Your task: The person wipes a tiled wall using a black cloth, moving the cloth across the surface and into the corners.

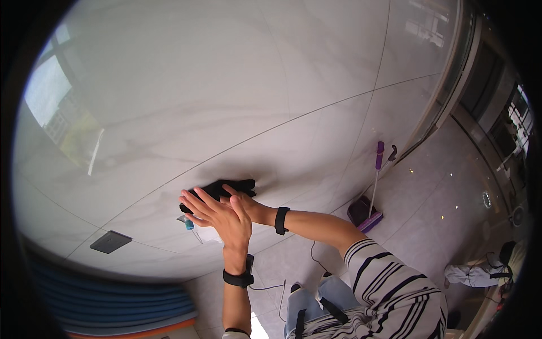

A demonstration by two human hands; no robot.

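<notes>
A bunched black cloth item (243,185), perhaps a glove, is held up in front of the pale marbled wall and casts a soft shadow on it. My right hand (250,207) grips it, one finger lying across the cloth; its other fingers are partly hidden. Nearer to the camera, my left hand (220,216) has its fingers spread and covers part of the cloth. Nothing shows in its grasp, and I cannot tell whether it touches the fabric. Just below the left fingertips, a small turquoise object (189,224) with a thin wire loop is at the wall.
A grey wall socket plate (111,242) sits at lower left, above stacked blue mats (114,301). A purple-handled broom (374,190) and dark dustpan (358,210) stand against the wall at right. Cables (281,296) run near my feet. Another person's legs (474,273) appear at far right.
</notes>
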